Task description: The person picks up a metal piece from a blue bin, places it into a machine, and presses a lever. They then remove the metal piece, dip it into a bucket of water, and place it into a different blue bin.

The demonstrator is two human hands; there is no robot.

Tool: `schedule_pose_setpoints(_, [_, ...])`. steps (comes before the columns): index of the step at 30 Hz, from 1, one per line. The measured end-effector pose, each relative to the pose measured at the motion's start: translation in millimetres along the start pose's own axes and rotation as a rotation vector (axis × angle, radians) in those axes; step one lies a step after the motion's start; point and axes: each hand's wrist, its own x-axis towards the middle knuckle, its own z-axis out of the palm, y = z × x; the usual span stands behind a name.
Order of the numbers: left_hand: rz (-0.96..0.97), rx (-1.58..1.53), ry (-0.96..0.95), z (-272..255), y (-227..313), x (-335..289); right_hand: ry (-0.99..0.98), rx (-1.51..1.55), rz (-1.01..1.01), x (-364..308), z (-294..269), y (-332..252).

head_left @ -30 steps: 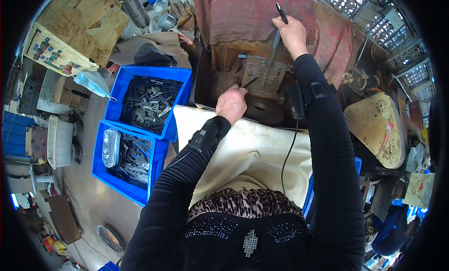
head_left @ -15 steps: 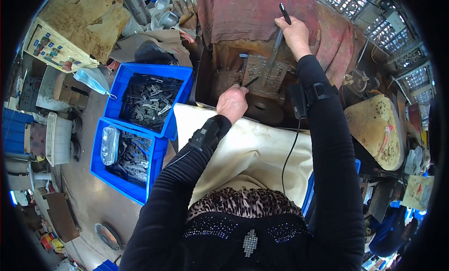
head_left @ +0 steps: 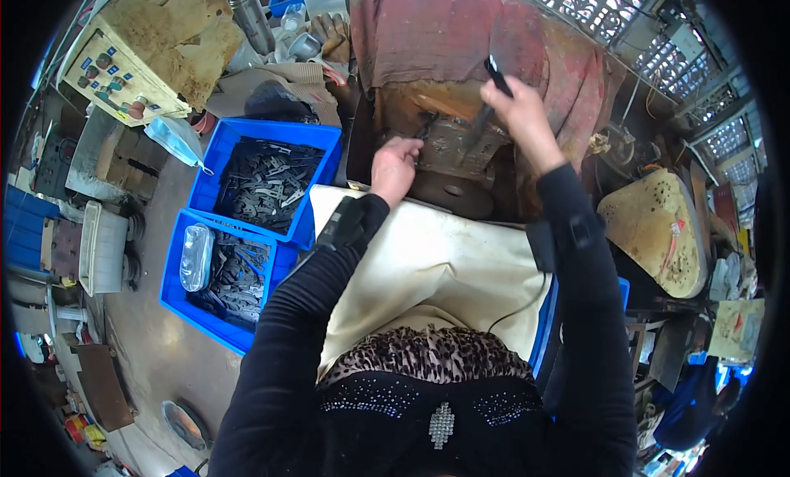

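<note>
My left hand (head_left: 393,169) is at the near left side of a worn metal block (head_left: 461,152), fingers pinched together. A thin dark metal piece (head_left: 426,129) shows at its fingertips, its outline blurred. My right hand (head_left: 522,115) is closed round a bar-like tool (head_left: 494,71); the black end sticks up above the fist, and a grey shaft slants down toward the block. Motion smears this tool, so its kind is unclear. In front of the block lies a dark round plate with a hole (head_left: 453,193).
Two blue bins (head_left: 218,160) of dark flat metal pieces stand at left; the nearer also holds a clear plastic box (head_left: 196,257). A red cloth (head_left: 444,33) drapes behind the block. A control box (head_left: 123,86) stands far left. A cream cloth (head_left: 428,238) covers my lap.
My left hand has drawn slightly left and up with the dark piece. The right hand has come lower, and the tool in it has moved down with it. The view has shifted slightly.
</note>
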Motion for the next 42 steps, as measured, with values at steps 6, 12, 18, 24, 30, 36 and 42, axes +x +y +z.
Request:
schedule_pose_setpoints(6, [0.302,0.437,-0.097,-10,3,35,-0.114,0.087,0.13,-141,16,-27])
schedule_pose_setpoints(12, [0.284,0.678,-0.336,11,-26,34,-0.207,-0.052,-0.024,-208,30,-4])
schedule_pose_setpoints(18, [0.373,0.896,-0.677,22,-54,40,-0.265,-0.029,-0.069,-224,33,8])
schedule_pose_setpoints(24, [0.43,0.891,-0.72,35,-75,43,-0.378,0.394,0.232,-206,28,19])
schedule_pose_setpoints(30, [0.324,0.868,-0.772,23,-52,34,-0.214,0.725,0.619,-164,-1,46])
schedule_pose_setpoints(36, [0.023,0.626,-0.518,-1,2,28,-0.102,1.079,0.568,-138,4,60])
schedule_pose_setpoints(42, [0.085,0.395,-0.259,8,68,-2,0.209,1.092,0.576,-117,27,60])
